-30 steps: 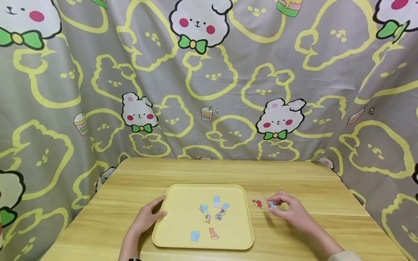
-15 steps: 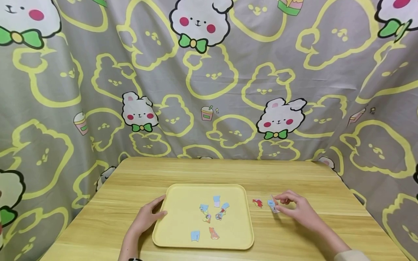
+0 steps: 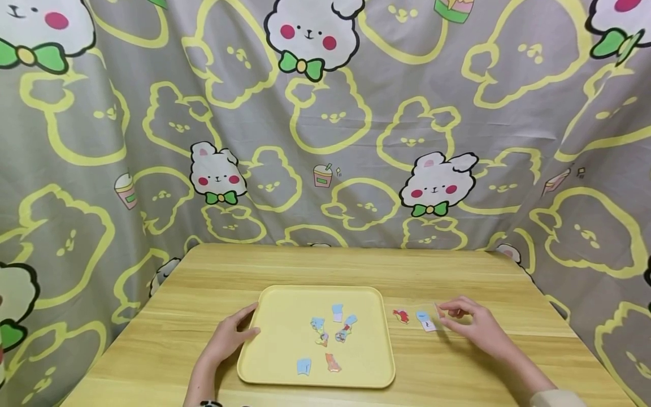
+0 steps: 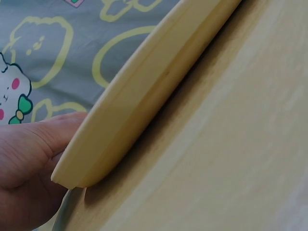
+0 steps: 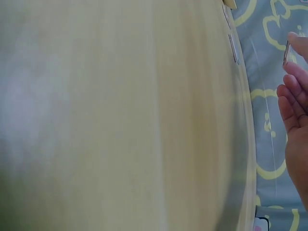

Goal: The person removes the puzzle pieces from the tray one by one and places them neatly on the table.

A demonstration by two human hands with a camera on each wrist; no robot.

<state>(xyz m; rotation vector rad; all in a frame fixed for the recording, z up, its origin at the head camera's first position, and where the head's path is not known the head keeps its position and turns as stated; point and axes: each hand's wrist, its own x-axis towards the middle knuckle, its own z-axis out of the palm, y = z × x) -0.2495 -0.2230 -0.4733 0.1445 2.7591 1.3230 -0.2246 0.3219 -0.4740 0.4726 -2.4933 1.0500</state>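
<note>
My left hand holds the left rim of a yellow tray; its thumb lies over the edge. In the left wrist view, the fingers pass partly behind the tray's wall. Right of the tray, my right hand pinches a thin puzzle piece between thumb and finger, seen edge-on above the table. Just left of that hand, a blue and white puzzle piece with a dark mark lies on the wood. Between it and the tray sits a red puzzle piece.
Several puzzle pieces lie in the tray: a blue and lilac one, a blue one, an orange one and two colourful clusters near the middle. Behind the wooden table hangs a grey patterned curtain.
My right hand has moved a little to the right with the pinched puzzle piece, uncovering the blue and white piece on the table. The left hand and the tray stay put.
</note>
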